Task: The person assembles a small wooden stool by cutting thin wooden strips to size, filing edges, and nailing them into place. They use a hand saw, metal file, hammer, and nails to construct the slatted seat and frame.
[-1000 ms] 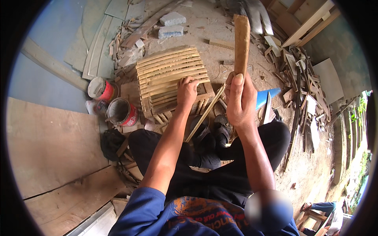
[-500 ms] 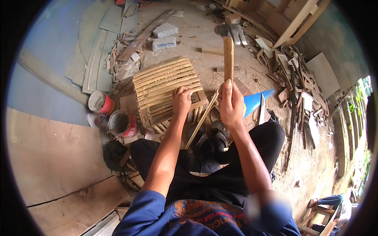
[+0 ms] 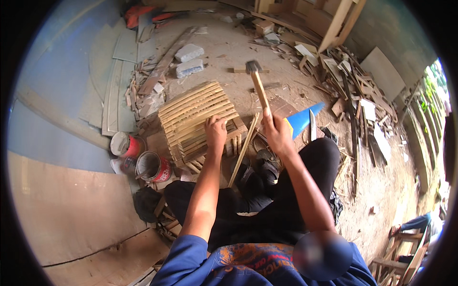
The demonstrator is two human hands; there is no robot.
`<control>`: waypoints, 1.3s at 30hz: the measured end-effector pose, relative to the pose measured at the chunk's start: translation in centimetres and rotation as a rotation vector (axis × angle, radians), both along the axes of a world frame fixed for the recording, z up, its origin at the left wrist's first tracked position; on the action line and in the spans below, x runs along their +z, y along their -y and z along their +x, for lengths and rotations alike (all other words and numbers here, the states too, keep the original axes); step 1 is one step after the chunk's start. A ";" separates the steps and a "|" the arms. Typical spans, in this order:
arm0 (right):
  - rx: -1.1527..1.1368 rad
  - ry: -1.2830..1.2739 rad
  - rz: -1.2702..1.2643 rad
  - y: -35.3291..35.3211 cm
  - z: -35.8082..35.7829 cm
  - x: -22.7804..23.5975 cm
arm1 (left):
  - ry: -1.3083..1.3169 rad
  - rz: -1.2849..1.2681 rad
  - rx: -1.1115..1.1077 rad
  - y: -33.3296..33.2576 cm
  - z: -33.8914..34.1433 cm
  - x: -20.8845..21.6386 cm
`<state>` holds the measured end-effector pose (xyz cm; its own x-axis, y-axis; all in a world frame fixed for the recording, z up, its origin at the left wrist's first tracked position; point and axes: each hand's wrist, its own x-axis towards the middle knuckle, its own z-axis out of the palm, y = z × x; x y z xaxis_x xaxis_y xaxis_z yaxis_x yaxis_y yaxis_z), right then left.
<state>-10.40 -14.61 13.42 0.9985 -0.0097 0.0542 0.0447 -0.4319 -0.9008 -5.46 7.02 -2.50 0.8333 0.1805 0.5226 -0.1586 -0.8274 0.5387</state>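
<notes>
A small crate of bamboo slats (image 3: 193, 107) on a wooden frame stands on the floor in front of my legs. My left hand (image 3: 216, 132) rests on its near right part, thumb and fingers pinched together at a slat's end. Whatever lies between those fingertips is too small to make out. My right hand (image 3: 277, 136) is wrapped round the wooden handle of a hammer (image 3: 260, 90), its dark head raised beyond the crate's right side. Between crate and right hand, a thin bamboo strip (image 3: 244, 148) leans by my feet.
Two red paint buckets (image 3: 154, 167) stand left of the crate. A blue pointed sheet (image 3: 305, 119) and a narrow pale blade (image 3: 312, 125) lie right. Grey blocks (image 3: 190, 68) sit farther off. Scrap wood (image 3: 355, 90) is piled along the right; another person (image 3: 422, 223) is at lower right.
The hammer has swung down and left, from upright to tilted towards the crate. My left hand stays at the slat. The whole view has shifted slightly.
</notes>
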 end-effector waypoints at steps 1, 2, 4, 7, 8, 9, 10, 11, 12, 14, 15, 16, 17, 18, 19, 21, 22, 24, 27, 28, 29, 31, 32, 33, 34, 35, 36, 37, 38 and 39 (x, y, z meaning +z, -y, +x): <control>0.002 -0.006 0.059 0.9 -0.1 1.1 | -0.007 -0.004 -0.001 0.0 0.0 -0.1; 0.004 -0.018 0.037 1.8 -0.2 2.1 | -0.005 0.000 0.015 0.1 0.0 -0.1; -0.010 -0.028 0.095 2.8 -0.9 3.2 | 0.006 0.014 0.026 0.2 0.0 -0.1; -0.090 -0.064 0.143 3.7 -1.2 1.0 | 0.027 0.038 0.017 0.3 0.1 -0.2; -0.088 -0.050 0.122 3.5 -1.4 0.0 | 0.035 0.044 0.022 0.4 0.1 -0.1; -0.085 -0.034 0.100 3.2 -1.9 -0.8 | 0.044 0.049 0.029 0.5 0.1 0.0; -0.090 -0.074 0.027 3.0 -2.4 -1.6 | 0.050 0.107 0.044 0.6 -0.2 0.2; -0.090 -0.081 0.012 2.7 -2.8 -3.0 | 0.058 0.118 0.010 0.5 -0.5 0.2; -0.095 -0.108 -0.006 2.7 -3.0 -4.1 | 0.066 0.128 -0.025 0.5 -0.7 0.2; -0.099 -0.206 -0.002 2.0 -3.8 -3.9 | 0.127 0.103 -0.120 0.6 -1.1 -0.2; -0.103 -0.276 0.023 2.0 -4.3 -3.6 | -0.020 0.041 -0.051 1.1 -1.5 -0.6; -0.103 -0.337 0.050 1.6 -4.3 -3.0 | -0.156 -0.020 0.021 1.6 -1.5 -0.8; -0.087 -0.279 0.080 1.5 -4.1 -3.3 | -0.291 -0.082 0.094 2.0 -1.2 -1.0; -0.072 -0.220 0.110 1.6 -3.7 -3.9 | -0.411 -0.139 0.128 1.9 -0.2 -0.9; -0.070 -0.174 0.132 2.0 -3.6 -4.5 | -0.550 -0.233 0.122 2.2 1.0 -0.2; -0.080 -0.164 0.184 2.4 -3.5 -5.0 | -0.846 -0.427 0.108 3.4 2.6 1.5; -0.079 -0.183 0.223 1.7 -3.5 -4.3 | -0.651 -0.547 0.151 3.3 3.0 0.9; -0.084 -0.278 0.284 0.2 -3.8 -2.3 | -0.571 -0.783 0.201 2.2 3.6 -0.4; -0.078 -0.273 0.299 -0.6 -3.8 -1.4 | -0.712 -0.682 0.158 0.5 4.2 -0.7; -0.090 -0.251 0.323 0.9 -3.4 -2.6 | -0.807 -0.661 0.081 2.6 4.2 1.4; -0.118 -0.289 0.349 1.8 -3.4 -2.7 | -0.898 -0.629 0.019 4.0 3.7 3.8; -0.136 -0.355 0.426 1.6 -3.3 -2.0 | -0.579 -0.377 -0.026 4.1 3.6 5.9; -0.128 -0.363 0.449 1.3 -3.3 -2.4 | -0.399 -0.268 -0.068 3.6 4.4 6.0; -0.124 -0.371 0.472 1.0 -3.2 -2.9 | -0.222 -0.160 -0.117 3.4 5.2 6.0; -0.124 -0.381 0.495 0.8 -3.1 -3.4 | -0.211 -0.112 -0.301 3.0 5.9 6.4; -0.109 -0.401 0.519 0.6 -3.1 -3.2 | -0.277 0.083 -0.407 2.1 7.6 6.2; -0.095 -0.420 0.544 0.3 -3.4 -2.9 | -0.343 0.280 -0.512 1.3 9.4 6.0; -0.086 -0.443 0.567 0.2 -3.6 -2.8 | -0.411 0.475 -0.621 0.7 10.5 5.1; -0.097 -0.458 0.583 0.3 -3.7 -2.7 | -0.337 0.634 -0.668 1.0 10.8 4.2; -0.100 -0.496 0.561 0.6 -3.8 -2.0 | -0.393 0.694 -0.732 1.2 11.3 3.5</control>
